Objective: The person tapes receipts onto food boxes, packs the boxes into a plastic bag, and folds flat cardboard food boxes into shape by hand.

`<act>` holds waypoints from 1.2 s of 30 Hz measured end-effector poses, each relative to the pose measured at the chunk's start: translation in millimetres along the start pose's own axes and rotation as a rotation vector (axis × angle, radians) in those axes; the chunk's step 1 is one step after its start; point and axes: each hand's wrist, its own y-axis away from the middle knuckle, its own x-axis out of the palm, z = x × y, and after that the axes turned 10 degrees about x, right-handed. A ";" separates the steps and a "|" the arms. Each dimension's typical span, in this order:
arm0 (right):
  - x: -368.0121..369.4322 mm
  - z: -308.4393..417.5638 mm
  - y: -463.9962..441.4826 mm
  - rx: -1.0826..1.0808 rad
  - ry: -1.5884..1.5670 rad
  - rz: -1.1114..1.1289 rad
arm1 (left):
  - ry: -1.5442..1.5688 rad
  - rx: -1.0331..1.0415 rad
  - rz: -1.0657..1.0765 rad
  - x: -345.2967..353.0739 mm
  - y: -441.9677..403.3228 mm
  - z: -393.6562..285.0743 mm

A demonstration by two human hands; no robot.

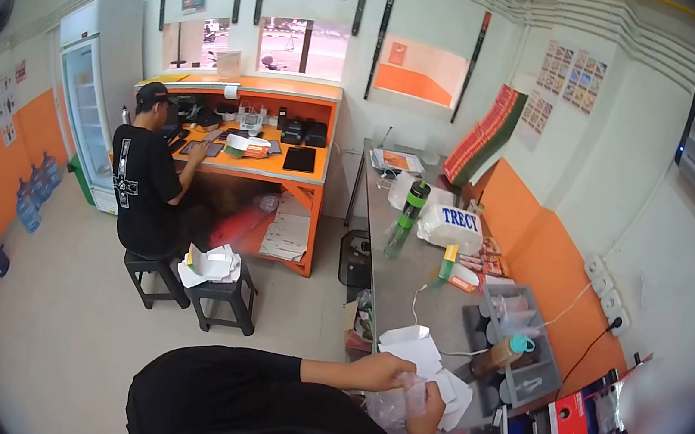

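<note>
Both my hands are closed on a thin, clear plastic bag (390,406) at the near end of the steel table. My left hand (385,372) comes in from the left and pinches the bag's upper part. Lower and to the right, my right hand (427,413) grips its other side; some fingers are hidden. What the bag contains, if anything, I cannot make out. Just beyond my hands, white folded cardboard pieces (416,351) lie on the table, partly behind them.
On the steel table (395,288) stand a green-capped bottle (405,220), a white TRECY pack (450,228), a grey compartment tray (550,368) and a teal-lidded bottle (504,355). A co-worker (144,175) sits at an orange desk (284,166). A stool (221,293) holds cartons.
</note>
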 end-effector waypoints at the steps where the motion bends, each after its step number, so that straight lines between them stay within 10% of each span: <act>1: 0.1 10.3 3.5 -0.013 0.027 -0.010 | -0.050 0.000 -0.039 -3.8 1.2 5.9; 18: -19.6 10.7 -12.1 0.114 0.532 -0.176 | -0.293 -0.368 -0.233 -31.3 11.5 38.8; 22: -30.0 23.9 -8.8 -0.081 0.565 -0.081 | -0.498 -0.044 -0.151 -24.7 19.9 32.1; 36: 14.3 -1.1 10.2 -0.017 0.581 0.311 | 0.410 0.189 -0.047 23.0 8.2 35.0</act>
